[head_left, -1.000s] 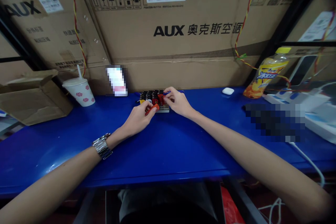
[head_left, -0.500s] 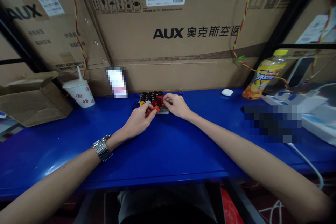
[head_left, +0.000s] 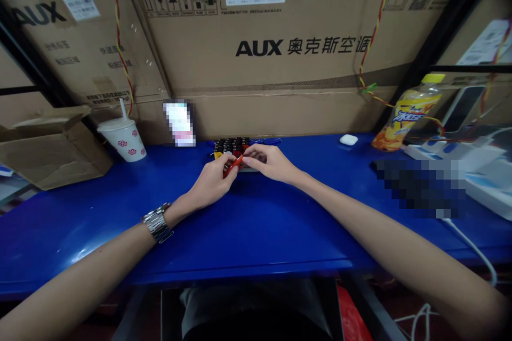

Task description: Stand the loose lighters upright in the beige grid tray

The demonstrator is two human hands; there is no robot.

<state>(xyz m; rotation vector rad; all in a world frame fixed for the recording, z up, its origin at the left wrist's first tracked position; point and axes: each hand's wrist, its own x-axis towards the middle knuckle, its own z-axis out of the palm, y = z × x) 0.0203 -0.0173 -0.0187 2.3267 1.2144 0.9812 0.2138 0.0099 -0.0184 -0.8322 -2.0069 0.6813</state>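
Between the thumb and fingers of my left hand point(head_left: 214, 178) is a slim orange-red piece point(head_left: 233, 165), shaped rather like a lighter; its kind is not clear. My right hand point(head_left: 272, 162) is closed at the right end of that same piece, thumb and forefinger at its tip. Just behind my fingers stands a compact block of small upright black-topped pieces point(head_left: 228, 146), with yellow, white and red bodies showing at the front. My hands cover part of this block and its pale base.
On the blue table point(head_left: 256, 229) stand a paper cup point(head_left: 127, 141) with a straw and an open carton point(head_left: 56, 149) at left. A white case point(head_left: 348, 140), a drink bottle point(head_left: 408, 114) and a blurred dark object point(head_left: 420, 184) are at right. Large cardboard boxes point(head_left: 280, 85) form the back.
My right hand has moved left and slightly nearer, from the right side of the block to the end of the orange-red piece. My left hand still holds that piece.
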